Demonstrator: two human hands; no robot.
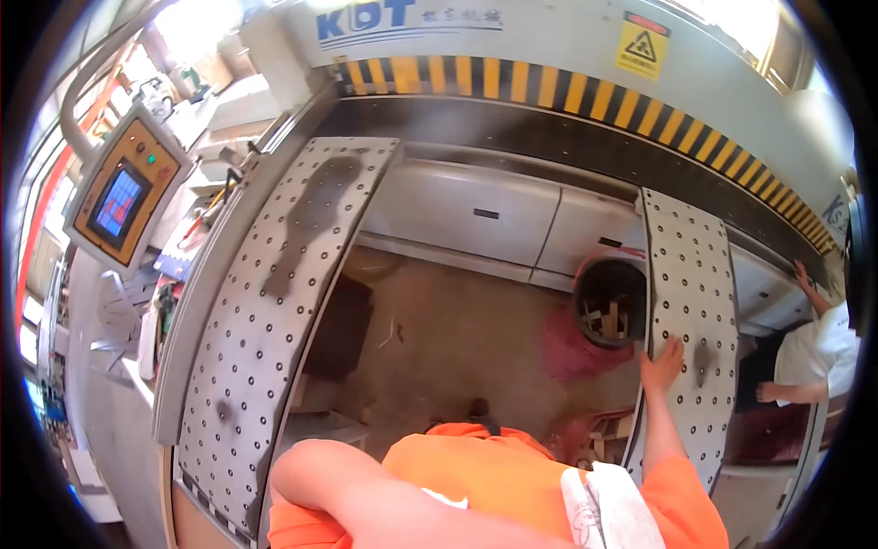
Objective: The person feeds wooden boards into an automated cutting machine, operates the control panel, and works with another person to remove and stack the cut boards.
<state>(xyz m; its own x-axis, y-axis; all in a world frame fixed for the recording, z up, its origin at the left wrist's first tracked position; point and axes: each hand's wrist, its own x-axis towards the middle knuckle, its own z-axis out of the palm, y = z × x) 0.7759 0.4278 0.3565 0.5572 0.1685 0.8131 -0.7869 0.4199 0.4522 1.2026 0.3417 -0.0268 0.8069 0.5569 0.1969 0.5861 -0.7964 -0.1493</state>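
My right hand (pixel 661 366) lies on the inner edge of the right support table (pixel 688 274), a pale metal surface dotted with small round air nozzles. Its fingers are stretched out and hold nothing. My left forearm (pixel 393 508) bends across my orange shirt, and the left hand itself is out of the picture below. A white printed cloth (pixel 611 512) hangs by my right upper arm. Across the gap stands the left support table (pixel 274 284), dotted the same way and marked with dark stains.
Ahead is a machine beam (pixel 549 46) with a striped warning strip (pixel 519 80). A control panel (pixel 126 197) hangs at left. Between the tables, a black bucket (pixel 608 302) holds wood offcuts, with more offcuts (pixel 611 435) below. Another person (pixel 819 357) stands at right.
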